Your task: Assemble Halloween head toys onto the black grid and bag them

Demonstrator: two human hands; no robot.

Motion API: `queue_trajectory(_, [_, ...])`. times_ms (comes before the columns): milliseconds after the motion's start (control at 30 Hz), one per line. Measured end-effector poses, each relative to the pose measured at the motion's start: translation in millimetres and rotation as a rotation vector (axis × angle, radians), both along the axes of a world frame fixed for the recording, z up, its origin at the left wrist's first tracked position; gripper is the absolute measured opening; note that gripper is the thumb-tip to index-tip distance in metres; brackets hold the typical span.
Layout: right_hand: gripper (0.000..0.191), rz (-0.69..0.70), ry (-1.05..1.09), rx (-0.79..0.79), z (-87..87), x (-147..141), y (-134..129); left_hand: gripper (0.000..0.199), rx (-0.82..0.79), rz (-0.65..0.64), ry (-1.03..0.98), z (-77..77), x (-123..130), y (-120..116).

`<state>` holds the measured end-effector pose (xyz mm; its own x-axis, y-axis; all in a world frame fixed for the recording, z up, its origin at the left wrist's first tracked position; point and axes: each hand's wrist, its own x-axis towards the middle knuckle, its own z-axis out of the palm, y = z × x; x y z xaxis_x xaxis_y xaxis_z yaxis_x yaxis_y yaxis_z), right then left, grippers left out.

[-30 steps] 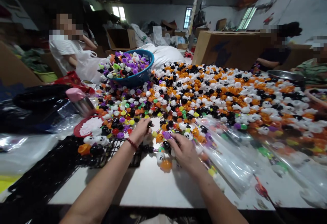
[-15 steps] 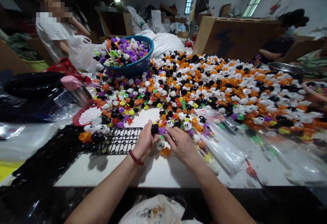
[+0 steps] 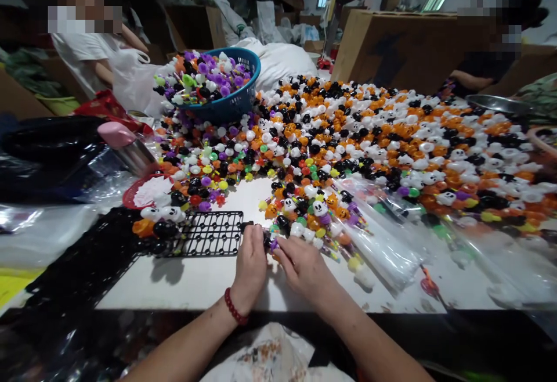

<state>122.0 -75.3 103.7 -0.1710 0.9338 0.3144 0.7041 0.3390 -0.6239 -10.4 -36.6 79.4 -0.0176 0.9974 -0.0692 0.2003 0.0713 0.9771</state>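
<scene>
My left hand (image 3: pixel 251 263), with a red bead bracelet on its wrist, is closed around black plastic pieces (image 3: pixel 247 226); its fingers hide most of them. Close beside it, my right hand (image 3: pixel 307 263) pinches a small piece with a purple part (image 3: pixel 273 244), and the two hands nearly meet. To the left lies a black plastic grid (image 3: pixel 213 234). White figures (image 3: pixel 173 213) with faces, an orange figure (image 3: pixel 143 228) and a black one (image 3: pixel 164 229) rest at its left end. A skull-faced figure (image 3: pixel 319 208) lies in the loose pile beyond my right hand.
A large heap of orange, white and black figures (image 3: pixel 391 132) covers the table's far side. Behind stands a blue basket (image 3: pixel 243 100) full of them. Clear plastic bags (image 3: pixel 378 242) and scissors (image 3: pixel 430 285) lie right. A red basket (image 3: pixel 130 193) holds white slips. Two people are across the table.
Both hands have come down toward me. My left hand has closed further over the black pieces, and the skull and orange figures seen between my hands are now hidden. The view has tilted slightly.
</scene>
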Motion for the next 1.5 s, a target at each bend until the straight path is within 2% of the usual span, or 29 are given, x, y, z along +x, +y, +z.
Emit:
queue_trajectory(67, [0.024,-0.034,-0.036,0.054,-5.9,-9,-4,0.032,0.082,0.035,0.066,-2.5,4,-8])
queue_trajectory(167, [0.026,-0.089,-0.046,0.091,-18.3,-20,-5,0.031,0.036,0.07,0.049,-10.1,10,-16])
queue_trajectory(233, [0.026,-0.087,-0.012,0.065,-24.6,-19,-2,0.033,-0.007,0.05,0.005,-14.5,11,-15])
queue_trajectory(300, [0.026,-0.05,0.042,0.026,-24.2,-8,4,0.04,-0.067,-0.028,-0.056,-13.5,8,-4])
queue_trajectory(367, [0.027,-0.055,0.083,0.027,-15.8,11,13,0.047,-0.109,-0.146,-0.071,-6.0,4,15])
queue_trajectory(433, [0.031,-0.167,0.035,0.103,-2.7,35,26,0.047,-0.057,-0.228,0.06,4.4,-2,44])
queue_trajectory(500, [0.034,-0.361,-0.116,0.22,9.1,55,40,0.034,0.08,-0.235,0.361,11.7,-6,77])
queue_trajectory(567, [0.035,-0.469,-0.265,0.299,15.1,64,53,0.035,0.157,-0.292,0.664,12.2,-7,110])
queue_trajectory(633, [0.039,-0.435,-0.345,0.318,14.1,62,63,0.034,0.158,-0.363,0.782,6.6,-5,136])
queue_trajectory(700, [0.044,-0.328,-0.375,0.314,7.7,51,71,0.02,0.134,-0.419,0.803,-0.6,-3,154])
queue_trajectory(800, [0.054,-0.213,-0.4,0.277,-4.2,32,82,0.018,0.1,-0.463,0.817,-3.5,-2,164])
queue_trajectory(900, [0.058,-0.153,-0.427,0.236,-11.7,21,94,0.025,0.091,-0.495,0.782,9.8,-3,156])
queue_trajectory(1033, [0.055,-0.139,-0.419,0.252,-14.7,23,114,0.034,0.146,-0.69,0.474,38.3,5,145])
queue_trajectory(1067, [0.053,-0.156,-0.409,0.254,-14.7,26,118,0.035,0.176,-0.696,0.418,43.4,10,148])
queue_trajectory(1100, [0.053,-0.182,-0.396,0.253,-14.4,30,120,0.036,0.215,-0.656,0.404,46.8,16,153])
queue_trajectory(1167, [0.053,-0.241,-0.357,0.244,-13.3,38,120,0.033,0.32,-0.465,0.479,48.7,32,174])
queue_trajectory(1200, [0.054,-0.262,-0.332,0.241,-12.6,41,118,0.028,0.367,-0.362,0.517,47.4,40,188])
queue_trajectory(1267, [0.052,-0.27,-0.288,0.228,-11.6,46,111,0.025,0.433,-0.251,0.536,41.7,57,219])
queue_trajectory(1367, [0.048,-0.251,-0.267,0.152,-12.3,46,97,0.035,0.487,-0.199,0.517,30.5,77,256])
queue_trajectory(1500, [0.049,-0.266,-0.143,0.067,-15.6,47,88,0.021,0.485,-0.171,0.42,20.0,85,274])
